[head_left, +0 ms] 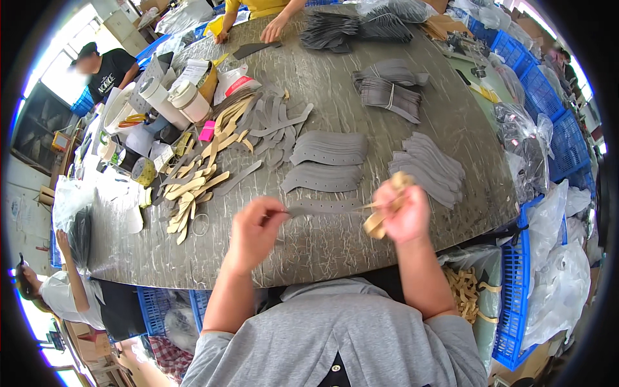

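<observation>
My left hand (pixel 255 233) pinches the left end of a curved grey strip (pixel 322 207) with small holes along it, held just over the table. At the strip's other end is my right hand (pixel 405 209), slightly blurred and closed around crumpled tan strips (pixel 374 226). A thin tan piece runs from those fingers to the grey strip's right end; whether the two are joined I cannot tell. Beyond the strip lie two stacks of similar grey pieces, the nearer stack (pixel 322 177) and the farther stack (pixel 329 148). Right of them fans another grey pile (pixel 429 168).
Loose tan strips (pixel 193 187) and grey strips (pixel 277 126) lie left of the stacks, near white containers (pixel 188 102). Tied grey bundles (pixel 390 93) sit farther back. A co-worker's hands (pixel 274 29) are at the far edge. Blue crates (pixel 512 303) stand right.
</observation>
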Demonstrator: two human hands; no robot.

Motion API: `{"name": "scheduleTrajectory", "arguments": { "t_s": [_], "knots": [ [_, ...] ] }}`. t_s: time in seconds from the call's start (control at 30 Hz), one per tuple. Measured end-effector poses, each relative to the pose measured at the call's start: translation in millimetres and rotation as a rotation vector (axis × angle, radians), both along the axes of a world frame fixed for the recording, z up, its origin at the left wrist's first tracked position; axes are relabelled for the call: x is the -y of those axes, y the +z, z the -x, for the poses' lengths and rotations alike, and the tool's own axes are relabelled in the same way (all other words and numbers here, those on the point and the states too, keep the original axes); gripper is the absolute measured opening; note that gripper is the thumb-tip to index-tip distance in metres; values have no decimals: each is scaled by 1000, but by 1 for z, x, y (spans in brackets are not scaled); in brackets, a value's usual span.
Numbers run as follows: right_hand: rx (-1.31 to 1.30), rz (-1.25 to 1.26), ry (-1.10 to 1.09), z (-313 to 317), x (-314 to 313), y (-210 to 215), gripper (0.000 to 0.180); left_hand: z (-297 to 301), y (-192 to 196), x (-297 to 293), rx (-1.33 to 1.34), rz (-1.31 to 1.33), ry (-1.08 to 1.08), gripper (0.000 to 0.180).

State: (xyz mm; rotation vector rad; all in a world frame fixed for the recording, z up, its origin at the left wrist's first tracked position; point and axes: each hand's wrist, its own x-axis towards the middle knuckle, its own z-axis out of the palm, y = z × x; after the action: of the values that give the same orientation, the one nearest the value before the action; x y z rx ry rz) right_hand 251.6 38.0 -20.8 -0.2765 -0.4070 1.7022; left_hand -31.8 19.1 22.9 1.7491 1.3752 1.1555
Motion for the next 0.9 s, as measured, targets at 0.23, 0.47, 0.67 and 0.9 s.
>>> {"name": "scheduleTrajectory", "arguments": {
  "t_s": [0.23, 0.47, 0.67, 0.9],
  "knots": [
    [1029, 141, -479, -38, -2, 15, 6, 34, -14, -18, 117, 537, 87, 4],
    [871, 103, 109, 5, -6, -21, 13, 16, -40, -38, 10, 607, -25, 8],
    [1270, -21, -140, 16, -15, -47, 15, 4, -50, -48, -101, 576, 31, 13],
    [1295, 53, -38, 13, -17, -40, 14, 16, -73, -55, 70, 668, 22, 13]
  ]
}}
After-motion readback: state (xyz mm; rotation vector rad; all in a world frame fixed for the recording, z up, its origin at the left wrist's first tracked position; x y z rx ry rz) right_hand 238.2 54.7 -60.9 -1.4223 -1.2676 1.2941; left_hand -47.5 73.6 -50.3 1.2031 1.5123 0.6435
